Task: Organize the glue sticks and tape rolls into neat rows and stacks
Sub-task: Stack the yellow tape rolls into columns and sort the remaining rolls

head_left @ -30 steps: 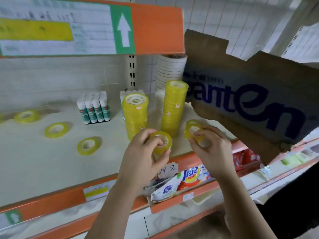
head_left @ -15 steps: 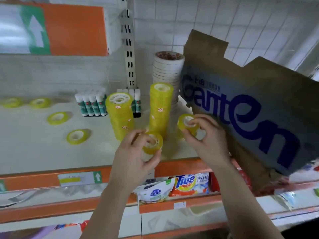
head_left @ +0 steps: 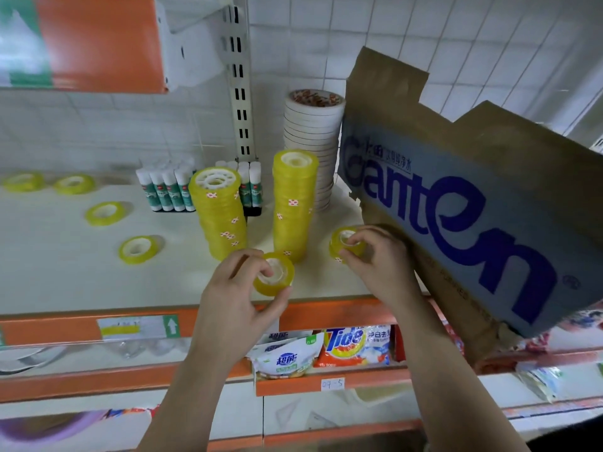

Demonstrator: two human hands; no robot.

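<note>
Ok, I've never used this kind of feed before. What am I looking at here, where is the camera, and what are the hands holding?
There is no machine: a person's bare hands, filmed by a wide-angle camera on their head, looking down at a white shop shelf. The left hand holds a yellow tape roll; the right hand holds another roll. Behind them stand two yellow tape stacks, a stack of white tape rolls and upright glue sticks. Four loose rolls lie to the left. A cardboard box leans at right.
</note>
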